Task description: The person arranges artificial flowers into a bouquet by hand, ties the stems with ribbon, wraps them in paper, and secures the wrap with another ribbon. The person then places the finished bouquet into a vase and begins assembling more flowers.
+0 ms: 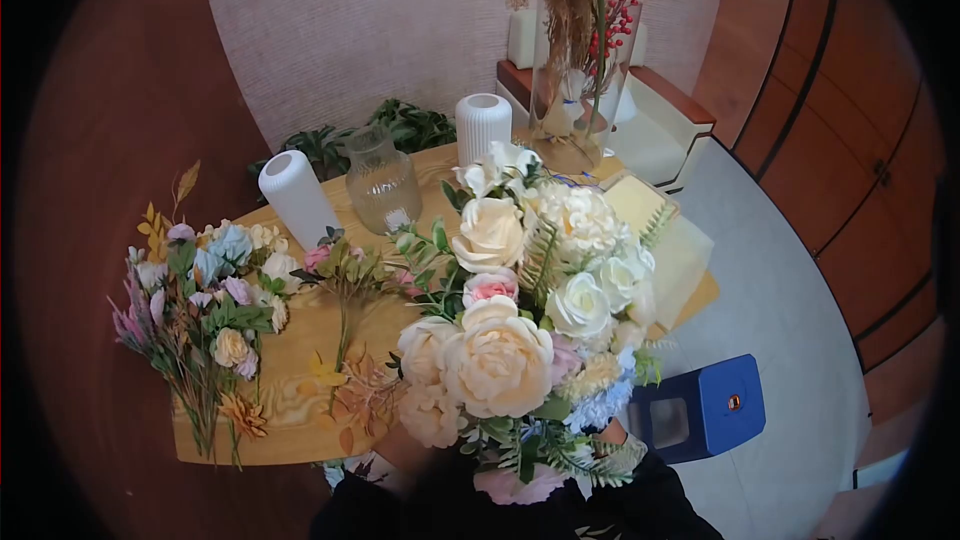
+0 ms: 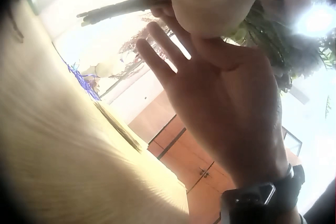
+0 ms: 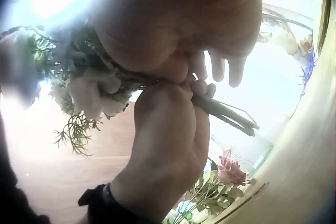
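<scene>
A large bouquet of artificial flowers (image 1: 500, 355), with cream and white roses, pink and blue blooms and ferns, stands upright before my body. Its bundled green stems (image 3: 223, 113) stick out past my hands. My left hand (image 3: 168, 134) grips the stems, its fingers curled round them in the right wrist view. Close against it, my right hand (image 2: 226, 98) pinches the bundle by thumb and forefinger, with its other fingers stretched out. The blooms hide most of both hands in the head view.
Loose flower stems (image 1: 205, 310) lie on the wooden table (image 1: 290, 410) at left. White ribbed vases (image 1: 300, 195), a glass vase (image 1: 385, 185) and a tall glass cylinder (image 1: 570, 105) with dried grass stand along its back. A blue bin (image 1: 715, 405) is on the floor at right.
</scene>
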`<state>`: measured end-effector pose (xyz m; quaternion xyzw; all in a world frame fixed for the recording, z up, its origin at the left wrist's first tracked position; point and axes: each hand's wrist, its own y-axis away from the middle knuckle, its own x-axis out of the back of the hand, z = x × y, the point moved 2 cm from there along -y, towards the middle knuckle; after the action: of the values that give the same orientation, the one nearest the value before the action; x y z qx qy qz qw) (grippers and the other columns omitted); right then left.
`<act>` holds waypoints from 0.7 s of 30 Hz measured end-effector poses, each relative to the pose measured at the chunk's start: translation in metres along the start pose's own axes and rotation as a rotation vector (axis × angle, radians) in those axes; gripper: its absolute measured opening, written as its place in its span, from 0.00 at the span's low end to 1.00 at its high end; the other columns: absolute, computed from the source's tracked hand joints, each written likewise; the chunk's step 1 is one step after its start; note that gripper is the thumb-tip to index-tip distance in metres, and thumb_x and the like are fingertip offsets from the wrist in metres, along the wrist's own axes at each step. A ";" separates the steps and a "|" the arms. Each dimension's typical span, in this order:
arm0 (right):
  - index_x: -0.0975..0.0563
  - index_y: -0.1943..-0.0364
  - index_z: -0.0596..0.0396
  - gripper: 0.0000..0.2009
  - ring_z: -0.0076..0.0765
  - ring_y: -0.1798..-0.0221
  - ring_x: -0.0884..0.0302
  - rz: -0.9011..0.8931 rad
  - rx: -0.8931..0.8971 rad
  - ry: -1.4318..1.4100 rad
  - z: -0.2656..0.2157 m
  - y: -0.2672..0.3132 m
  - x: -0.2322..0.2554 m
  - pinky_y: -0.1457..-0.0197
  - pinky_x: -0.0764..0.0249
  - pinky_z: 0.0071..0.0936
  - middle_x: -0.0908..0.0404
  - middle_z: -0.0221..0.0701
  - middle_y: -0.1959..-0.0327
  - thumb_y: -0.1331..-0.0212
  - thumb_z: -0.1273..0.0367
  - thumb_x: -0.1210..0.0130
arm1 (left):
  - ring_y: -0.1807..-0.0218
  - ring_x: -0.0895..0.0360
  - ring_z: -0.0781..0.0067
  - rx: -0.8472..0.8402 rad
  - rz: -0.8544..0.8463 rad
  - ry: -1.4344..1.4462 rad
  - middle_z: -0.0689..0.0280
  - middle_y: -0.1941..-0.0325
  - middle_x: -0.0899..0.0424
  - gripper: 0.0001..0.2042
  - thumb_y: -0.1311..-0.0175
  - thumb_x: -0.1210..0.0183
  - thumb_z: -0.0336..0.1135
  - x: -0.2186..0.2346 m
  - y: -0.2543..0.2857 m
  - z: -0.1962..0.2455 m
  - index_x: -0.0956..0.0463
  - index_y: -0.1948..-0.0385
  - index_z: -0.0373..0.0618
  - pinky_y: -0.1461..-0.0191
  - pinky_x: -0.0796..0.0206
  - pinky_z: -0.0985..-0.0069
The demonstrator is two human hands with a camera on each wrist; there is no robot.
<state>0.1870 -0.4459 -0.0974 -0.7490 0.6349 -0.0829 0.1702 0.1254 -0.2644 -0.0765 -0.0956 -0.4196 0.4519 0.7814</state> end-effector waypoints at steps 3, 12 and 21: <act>0.28 0.58 0.60 0.13 0.29 0.59 0.28 0.013 0.031 0.024 -0.008 0.000 0.001 0.55 0.32 0.28 0.25 0.32 0.59 0.49 0.76 0.44 | 0.49 0.30 0.60 -0.031 0.011 -0.007 0.58 0.53 0.26 0.17 0.47 0.45 0.35 0.000 -0.046 -0.004 0.31 0.55 0.42 0.44 0.40 0.66; 0.27 0.60 0.60 0.12 0.28 0.61 0.28 0.045 0.085 0.099 -0.019 0.003 0.001 0.57 0.31 0.27 0.24 0.31 0.61 0.49 0.76 0.43 | 0.49 0.30 0.59 -0.094 0.048 -0.005 0.58 0.54 0.26 0.17 0.48 0.45 0.34 -0.005 -0.070 -0.007 0.31 0.54 0.42 0.44 0.40 0.65; 0.27 0.59 0.60 0.12 0.27 0.62 0.27 0.112 -0.002 -0.062 -0.039 0.007 -0.009 0.58 0.31 0.25 0.23 0.31 0.62 0.49 0.77 0.43 | 0.65 0.28 0.77 0.253 0.228 0.211 0.65 0.66 0.24 0.05 0.45 0.46 0.24 -0.004 -0.082 0.006 0.28 0.67 0.39 0.61 0.35 0.77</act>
<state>0.1652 -0.4438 -0.0630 -0.7147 0.6704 -0.0494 0.1932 0.1712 -0.3164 -0.0316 -0.0903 -0.2617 0.5740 0.7707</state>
